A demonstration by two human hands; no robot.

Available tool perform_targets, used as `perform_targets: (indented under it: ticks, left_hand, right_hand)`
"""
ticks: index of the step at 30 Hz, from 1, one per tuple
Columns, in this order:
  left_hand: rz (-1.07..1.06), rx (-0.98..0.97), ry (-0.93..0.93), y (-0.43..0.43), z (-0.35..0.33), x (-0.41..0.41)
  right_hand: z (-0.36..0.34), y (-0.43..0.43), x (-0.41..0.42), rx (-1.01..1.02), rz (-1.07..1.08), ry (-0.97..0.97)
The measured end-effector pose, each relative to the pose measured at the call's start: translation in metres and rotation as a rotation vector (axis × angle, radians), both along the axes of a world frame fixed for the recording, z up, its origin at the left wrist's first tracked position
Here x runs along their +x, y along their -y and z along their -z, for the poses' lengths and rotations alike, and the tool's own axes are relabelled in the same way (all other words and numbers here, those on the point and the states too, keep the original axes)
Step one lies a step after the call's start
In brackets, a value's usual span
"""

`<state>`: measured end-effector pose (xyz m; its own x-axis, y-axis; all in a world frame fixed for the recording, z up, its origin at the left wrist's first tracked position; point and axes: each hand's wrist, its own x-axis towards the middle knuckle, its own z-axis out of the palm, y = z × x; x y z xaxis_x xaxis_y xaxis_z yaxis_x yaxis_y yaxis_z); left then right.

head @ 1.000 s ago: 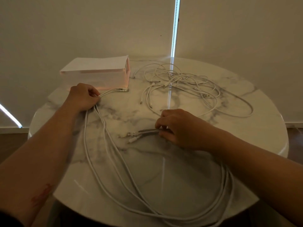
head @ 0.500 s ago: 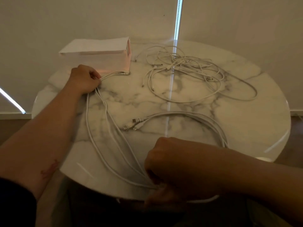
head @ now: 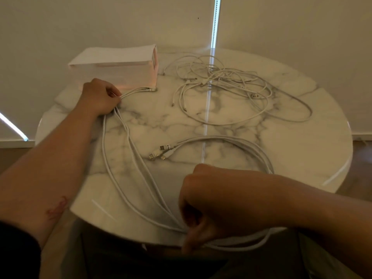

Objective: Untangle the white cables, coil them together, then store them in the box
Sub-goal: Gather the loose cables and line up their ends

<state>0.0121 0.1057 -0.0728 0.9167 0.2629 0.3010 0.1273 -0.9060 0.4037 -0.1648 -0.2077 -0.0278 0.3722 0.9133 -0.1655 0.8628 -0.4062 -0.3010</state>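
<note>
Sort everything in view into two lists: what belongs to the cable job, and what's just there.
Belongs to the job:
- sorted cable bundle, gripped by the left hand and the right hand
- tangled cables, far right of the table
- box

Just there:
- marble table
- window blinds behind it
- bright gap between them

Our right hand (head: 203,208) has let go of the plugs (head: 161,153) it was pinching at the middle of the desk (head: 302,137) a second ago. It has come back to the near edge, where its fingers now curl round the cable bundle (head: 128,164) at the low end of its loop. The plugs lie loose on the marble. With our forearm drawn back, the stretch of bundle behind them now shows as an open arc.
</note>
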Motion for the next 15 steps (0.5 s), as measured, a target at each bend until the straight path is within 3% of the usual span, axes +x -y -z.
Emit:
perform_targets:
  ticks: [4, 7, 15]
  left_hand:
    - [0.019, -0.011, -0.003, -0.002, 0.001, 0.001]
    - [0.022, -0.017, 0.000, -0.002, 0.002, 0.002]
    - [0.061, 0.005, 0.004, -0.004, 0.003, 0.003]
  right_hand:
    - [0.006, 0.007, 0.044, 0.214, 0.139, 0.254]
    - [0.022, 0.013, 0.081, 0.148, 0.246, 0.414]
    - [0.034, 0.002, 0.103, 0.113, 0.251, 0.397]
